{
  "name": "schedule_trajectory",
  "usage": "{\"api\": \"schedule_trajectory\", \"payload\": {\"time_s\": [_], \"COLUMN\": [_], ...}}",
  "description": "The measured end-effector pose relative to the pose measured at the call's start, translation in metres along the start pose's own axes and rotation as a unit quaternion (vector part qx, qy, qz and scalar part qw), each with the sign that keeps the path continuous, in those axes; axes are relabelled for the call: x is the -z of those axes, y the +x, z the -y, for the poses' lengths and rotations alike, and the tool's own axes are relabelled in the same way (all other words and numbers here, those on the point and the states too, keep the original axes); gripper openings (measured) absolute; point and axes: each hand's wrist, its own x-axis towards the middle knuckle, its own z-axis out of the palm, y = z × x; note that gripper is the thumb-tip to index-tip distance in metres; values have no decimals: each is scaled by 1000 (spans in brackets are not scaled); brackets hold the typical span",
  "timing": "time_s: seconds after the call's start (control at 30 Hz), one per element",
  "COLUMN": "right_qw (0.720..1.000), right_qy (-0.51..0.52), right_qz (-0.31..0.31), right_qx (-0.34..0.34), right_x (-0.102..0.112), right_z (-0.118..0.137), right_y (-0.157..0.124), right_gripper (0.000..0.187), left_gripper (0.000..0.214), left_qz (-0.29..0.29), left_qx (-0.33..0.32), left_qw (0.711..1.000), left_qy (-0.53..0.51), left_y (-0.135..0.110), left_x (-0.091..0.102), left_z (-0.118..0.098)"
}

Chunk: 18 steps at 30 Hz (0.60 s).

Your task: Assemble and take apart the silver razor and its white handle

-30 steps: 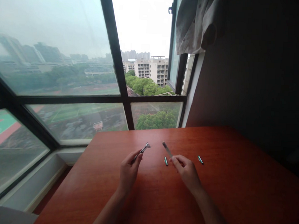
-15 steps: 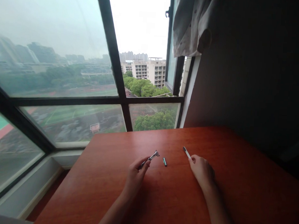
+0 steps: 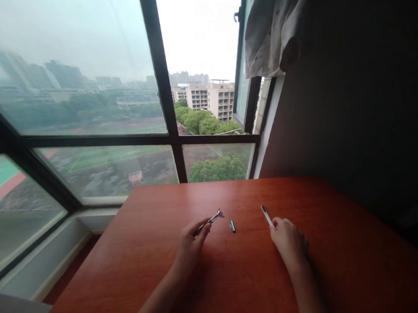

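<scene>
My left hand (image 3: pixel 193 238) is closed round a silver and dark razor handle (image 3: pixel 215 218), its bare metal head end pointing up and to the right. Just right of that end a small razor cartridge (image 3: pixel 232 225), dark with a green strip, lies apart on the table. My right hand (image 3: pixel 289 240) grips a white-handled toothbrush (image 3: pixel 268 218) with a dark head, which points away to the upper left. Part of each handle is hidden in the fingers.
The reddish-brown wooden table (image 3: pixel 129 246) stretches under both hands. Past its far edge is a dark-framed window (image 3: pixel 181 140), with a grey curtain (image 3: pixel 269 37) at its upper right. A dark wall (image 3: pixel 353 113) rises on the right.
My right hand has moved slightly right with the toothbrush, away from the cartridge. My left hand still holds the razor handle in nearly the same place. The view has shifted a little.
</scene>
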Motion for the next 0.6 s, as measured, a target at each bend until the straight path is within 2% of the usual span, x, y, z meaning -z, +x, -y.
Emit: {"api": "schedule_trajectory", "payload": {"time_s": [0.3,0.43,0.5,0.6], "right_qw": [1000,997,991,966], "right_qy": [3,30,68,129], "right_qz": [-24,-73,-87,-34], "right_qx": [1,17,71,221], "right_x": [-4,-7,-10,-13], "right_z": [-3,0,7,25], "right_y": [1,2,2,-5], "right_gripper": [22,25,27,28], "left_gripper": [35,35,35,36], "left_qz": [-1,5,5,5], "left_qx": [-1,4,8,13], "left_qw": [1000,1000,1000,1000], "left_qy": [-3,-1,-2,-9], "left_y": [0,0,1,2], "left_x": [0,0,1,2], "left_z": [-1,-1,0,2]}}
